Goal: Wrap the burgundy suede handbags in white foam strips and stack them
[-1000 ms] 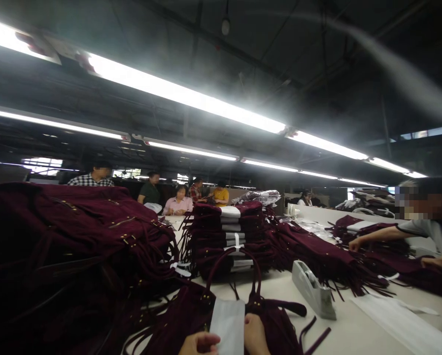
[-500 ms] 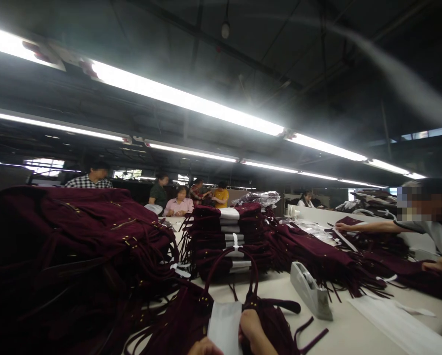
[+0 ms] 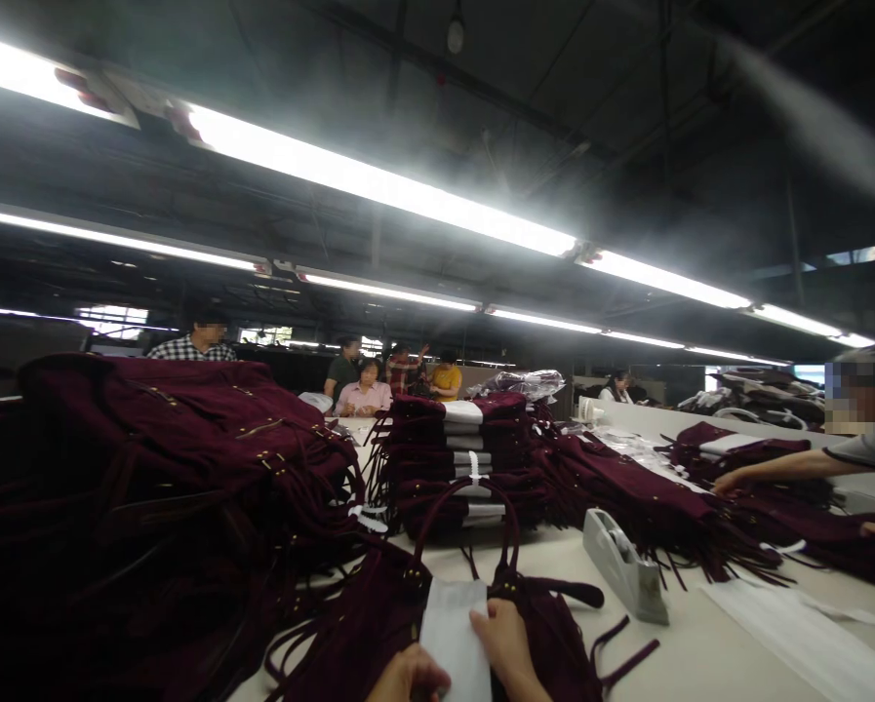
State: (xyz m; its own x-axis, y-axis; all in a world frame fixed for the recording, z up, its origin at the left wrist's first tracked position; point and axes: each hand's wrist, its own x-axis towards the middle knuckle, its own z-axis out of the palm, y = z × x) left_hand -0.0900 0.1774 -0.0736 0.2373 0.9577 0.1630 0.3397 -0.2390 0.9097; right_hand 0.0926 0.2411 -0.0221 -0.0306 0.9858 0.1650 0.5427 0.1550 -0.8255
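Note:
A maroon handbag (image 3: 349, 624) with fringe and two looped handles lies in front of me at the bottom of the view. Down its middle runs a white paper strip (image 3: 452, 614). My right hand (image 3: 506, 643) pinches the strip's right edge between thumb and fingers. Lower down, the curled fingers of my left hand (image 3: 412, 673) close on its left edge; the bottom of that hand is cut off by the frame. A grey tape dispenser (image 3: 625, 567) stands on the table to the right of the bag.
A tall stack of maroon bags (image 3: 426, 458) wrapped with white strips stands behind. At the left is a large bag heap (image 3: 210, 439). Long white sheets (image 3: 795, 634) lie at right. A co-worker's arm (image 3: 780, 470) reaches over other bags; several people work farther back.
My view has shifted slightly, and both hands show more fully. My right hand is still on the strip. The co-worker at right has lowered an outstretched hand toward the bags.

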